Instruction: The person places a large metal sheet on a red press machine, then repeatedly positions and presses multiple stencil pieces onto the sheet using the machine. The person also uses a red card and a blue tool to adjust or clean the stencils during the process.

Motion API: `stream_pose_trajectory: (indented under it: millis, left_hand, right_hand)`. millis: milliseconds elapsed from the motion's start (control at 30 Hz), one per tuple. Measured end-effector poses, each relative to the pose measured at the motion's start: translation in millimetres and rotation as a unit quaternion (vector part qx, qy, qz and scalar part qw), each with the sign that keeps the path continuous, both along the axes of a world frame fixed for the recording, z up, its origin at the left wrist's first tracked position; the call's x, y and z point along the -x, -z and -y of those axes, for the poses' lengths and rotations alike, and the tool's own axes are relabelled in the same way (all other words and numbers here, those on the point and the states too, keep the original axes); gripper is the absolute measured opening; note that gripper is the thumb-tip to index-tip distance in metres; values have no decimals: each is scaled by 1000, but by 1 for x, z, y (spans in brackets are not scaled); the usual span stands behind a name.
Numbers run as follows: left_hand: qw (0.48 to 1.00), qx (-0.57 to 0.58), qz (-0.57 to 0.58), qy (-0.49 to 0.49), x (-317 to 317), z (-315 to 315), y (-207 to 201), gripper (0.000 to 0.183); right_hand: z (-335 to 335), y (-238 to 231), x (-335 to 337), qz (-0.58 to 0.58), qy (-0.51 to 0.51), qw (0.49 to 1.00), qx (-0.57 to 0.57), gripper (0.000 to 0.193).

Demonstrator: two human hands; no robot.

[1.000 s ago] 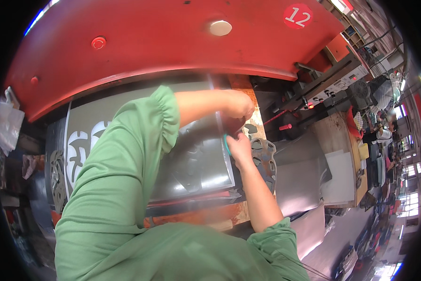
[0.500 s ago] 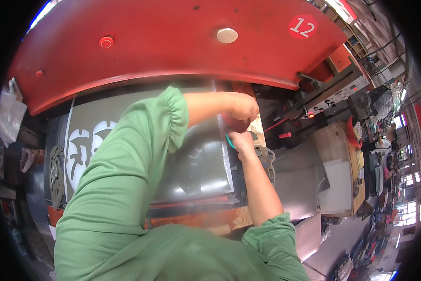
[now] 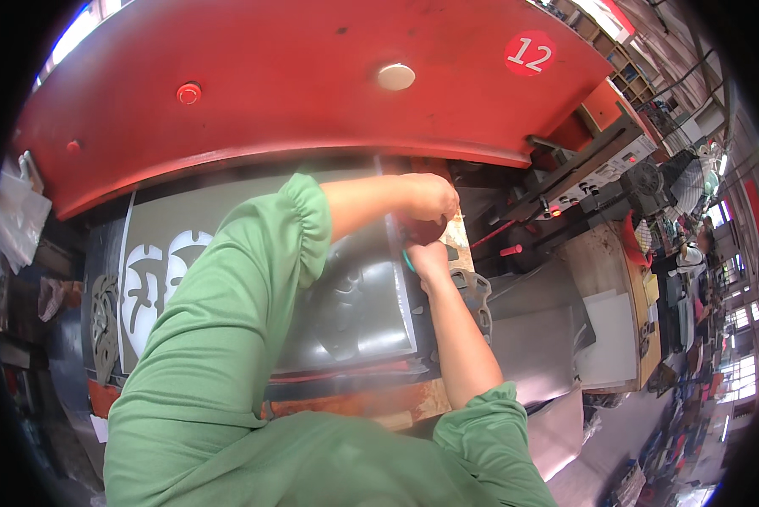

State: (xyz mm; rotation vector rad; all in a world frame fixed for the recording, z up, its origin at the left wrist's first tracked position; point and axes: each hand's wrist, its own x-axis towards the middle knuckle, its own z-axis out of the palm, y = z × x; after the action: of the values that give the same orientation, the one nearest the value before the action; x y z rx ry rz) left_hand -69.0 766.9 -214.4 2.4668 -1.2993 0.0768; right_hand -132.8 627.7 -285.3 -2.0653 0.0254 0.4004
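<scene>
My left hand (image 3: 434,198) reaches across the table to its far right part, fingers curled and mostly hidden behind the back of the hand. Just below it my right hand (image 3: 428,258) is closed, its knuckles close to the left hand. A small teal curved piece (image 3: 408,260) shows at the right hand's left side; its kind cannot be made out. Whatever lies between the two hands is dark and shadowed. Under and left of them spreads a shiny dark sheet (image 3: 346,308) with a pale right edge. Grey cut-out pieces (image 3: 478,296) lie beside my right forearm.
Across the back stands a large red machine beam (image 3: 295,76) with a red button (image 3: 188,93). White sole-shaped pieces (image 3: 145,291) lie on the left of the table, with grey scrap outlines (image 3: 104,325) beyond. A control panel (image 3: 599,179) and wooden side table (image 3: 603,262) stand at right.
The whole view has shifted slightly, with the red beam sitting a little lower. Both hands stay close together at the same spot; the left has turned slightly.
</scene>
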Motion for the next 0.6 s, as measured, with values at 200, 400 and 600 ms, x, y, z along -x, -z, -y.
stream_pose_trajectory:
  millis: [200, 400, 600]
  left_hand:
    - [998, 60, 9, -36, 7, -1, -13, 14]
    - [924, 337, 16, -181, 18, 16, -90, 21]
    - [652, 699, -50, -289, 116, -21, -94, 28]
  right_hand:
    - [1, 12, -17, 7, -28, 1000, -7, 38]
    - [31, -29, -14, 103, -35, 994, 30, 36]
    - [71, -190, -14, 486, 58, 871, -37, 36]
